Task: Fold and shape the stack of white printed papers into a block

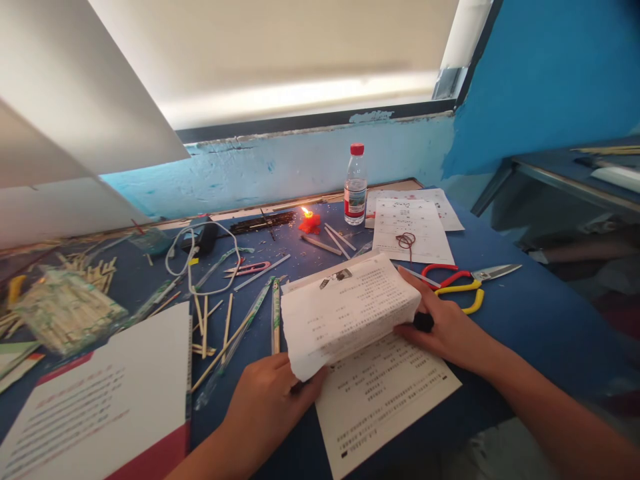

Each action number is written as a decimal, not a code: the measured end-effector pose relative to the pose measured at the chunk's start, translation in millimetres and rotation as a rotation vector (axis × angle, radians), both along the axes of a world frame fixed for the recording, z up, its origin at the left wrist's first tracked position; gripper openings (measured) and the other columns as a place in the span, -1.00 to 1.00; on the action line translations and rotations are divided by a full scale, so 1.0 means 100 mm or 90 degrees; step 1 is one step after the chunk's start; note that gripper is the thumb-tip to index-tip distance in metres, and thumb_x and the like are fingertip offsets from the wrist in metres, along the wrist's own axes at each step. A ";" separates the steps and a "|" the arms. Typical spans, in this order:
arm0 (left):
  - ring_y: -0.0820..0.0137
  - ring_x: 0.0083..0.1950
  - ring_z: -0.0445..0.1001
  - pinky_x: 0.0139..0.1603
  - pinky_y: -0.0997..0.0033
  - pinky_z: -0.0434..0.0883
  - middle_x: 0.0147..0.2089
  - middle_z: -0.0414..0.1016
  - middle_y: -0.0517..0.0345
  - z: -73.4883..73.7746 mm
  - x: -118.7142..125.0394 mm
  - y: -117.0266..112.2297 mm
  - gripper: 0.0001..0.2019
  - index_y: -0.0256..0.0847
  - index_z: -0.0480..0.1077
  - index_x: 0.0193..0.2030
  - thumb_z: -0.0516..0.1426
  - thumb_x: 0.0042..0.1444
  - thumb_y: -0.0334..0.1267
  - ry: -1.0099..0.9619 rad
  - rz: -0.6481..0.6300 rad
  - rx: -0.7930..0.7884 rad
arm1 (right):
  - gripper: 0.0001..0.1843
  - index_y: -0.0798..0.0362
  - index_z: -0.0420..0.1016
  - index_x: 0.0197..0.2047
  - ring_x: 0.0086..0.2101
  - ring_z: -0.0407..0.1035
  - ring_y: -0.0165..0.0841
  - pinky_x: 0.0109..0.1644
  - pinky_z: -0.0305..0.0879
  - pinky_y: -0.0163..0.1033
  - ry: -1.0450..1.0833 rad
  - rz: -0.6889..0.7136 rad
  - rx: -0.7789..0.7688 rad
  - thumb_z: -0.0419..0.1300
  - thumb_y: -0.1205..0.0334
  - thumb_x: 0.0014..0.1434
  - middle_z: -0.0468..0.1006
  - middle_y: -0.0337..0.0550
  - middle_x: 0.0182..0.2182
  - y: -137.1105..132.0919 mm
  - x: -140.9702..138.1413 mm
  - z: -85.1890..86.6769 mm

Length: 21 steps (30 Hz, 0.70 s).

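A printed white paper sheet [350,313] is curled into a loose roll over a dark rod [424,322] whose end sticks out at the right. My left hand [265,400] pinches the roll's lower left end, fingers closed on it. Gripping the right end of the roll and the rod is my right hand [447,330], fingers wrapped round. The flat rest of the sheet [385,393] lies on the blue table [525,313] under the roll.
A lit red candle [309,220] and a water bottle [355,183] stand at the back. Yellow and red scissors [465,279] lie right of my right hand. Wooden sticks [220,327], wrappers, a white cable [200,257] and a booklet [105,400] cover the left.
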<state>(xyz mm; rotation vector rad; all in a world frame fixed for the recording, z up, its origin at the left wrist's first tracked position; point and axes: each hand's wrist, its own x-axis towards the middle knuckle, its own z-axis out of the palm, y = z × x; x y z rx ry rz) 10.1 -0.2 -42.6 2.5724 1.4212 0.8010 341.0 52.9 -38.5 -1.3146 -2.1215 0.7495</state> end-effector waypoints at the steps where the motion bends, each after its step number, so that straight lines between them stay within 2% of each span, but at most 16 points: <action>1: 0.32 -0.56 0.62 -0.58 0.47 0.43 -0.50 0.66 0.16 -0.01 0.00 0.00 -0.73 -0.14 0.63 -0.31 0.12 0.33 -0.21 0.003 0.002 0.002 | -0.01 -0.21 -0.20 0.59 0.10 0.55 0.06 0.08 0.52 0.13 -0.004 -0.001 -0.002 0.30 0.05 0.30 0.55 -0.03 0.24 0.00 0.00 0.00; 6: 0.29 -0.53 0.65 -0.56 0.45 0.45 -0.46 0.68 0.14 0.00 -0.01 -0.02 -0.73 -0.13 0.65 -0.27 0.11 0.34 -0.20 0.015 0.003 -0.011 | 0.00 -0.17 -0.27 0.60 -0.07 0.64 0.04 -0.11 0.58 0.08 -0.020 -0.004 -0.038 0.27 0.04 0.33 0.71 -0.05 -0.01 0.01 0.03 -0.01; 10: 0.31 -0.52 0.63 -0.55 0.47 0.43 -0.46 0.67 0.15 0.03 -0.03 -0.01 -0.74 -0.11 0.65 -0.27 0.13 0.32 -0.17 0.016 0.015 -0.046 | -0.02 -0.19 -0.21 0.59 0.10 0.54 0.07 0.04 0.54 0.15 0.009 0.001 -0.038 0.29 0.06 0.31 0.65 0.00 0.10 0.00 0.05 -0.01; 13: 0.38 -0.59 0.52 -0.58 0.49 0.36 -0.56 0.55 0.19 0.05 -0.02 -0.01 -0.76 -0.14 0.58 -0.41 0.20 0.25 -0.14 -0.012 0.051 -0.078 | -0.03 -0.18 -0.16 0.57 0.17 0.48 0.08 0.12 0.49 0.20 0.042 0.003 -0.026 0.31 0.03 0.30 0.60 0.04 0.17 -0.01 0.05 -0.01; 17: 0.52 -0.66 0.26 -0.65 0.56 0.21 -0.67 0.28 0.35 0.14 -0.03 0.01 -0.63 -0.16 0.33 -0.60 0.33 0.10 -0.10 -0.184 0.111 -0.208 | -0.10 -0.23 -0.13 0.55 0.08 0.56 0.01 0.09 0.53 0.18 0.059 0.016 -0.040 0.28 0.07 0.32 0.63 -0.02 0.15 -0.02 0.04 -0.01; 19: 0.54 -0.65 0.20 -0.66 0.57 0.16 -0.66 0.23 0.37 0.19 -0.04 0.03 -0.64 -0.16 0.37 -0.56 0.29 0.16 -0.07 -0.309 0.120 -0.276 | -0.15 -0.24 -0.09 0.53 0.07 0.57 -0.03 0.09 0.52 0.17 0.049 0.010 -0.026 0.27 0.11 0.34 0.63 -0.04 0.14 -0.03 0.04 -0.02; 21: 0.52 -0.62 0.20 -0.66 0.57 0.15 -0.62 0.31 0.33 0.23 -0.06 0.06 -0.74 -0.15 0.53 -0.38 0.24 0.24 -0.05 -0.428 0.116 -0.320 | -0.20 -0.22 -0.04 0.51 0.10 0.55 -0.03 0.10 0.51 0.16 0.039 0.008 -0.008 0.26 0.12 0.34 0.63 -0.04 0.14 -0.02 0.05 -0.04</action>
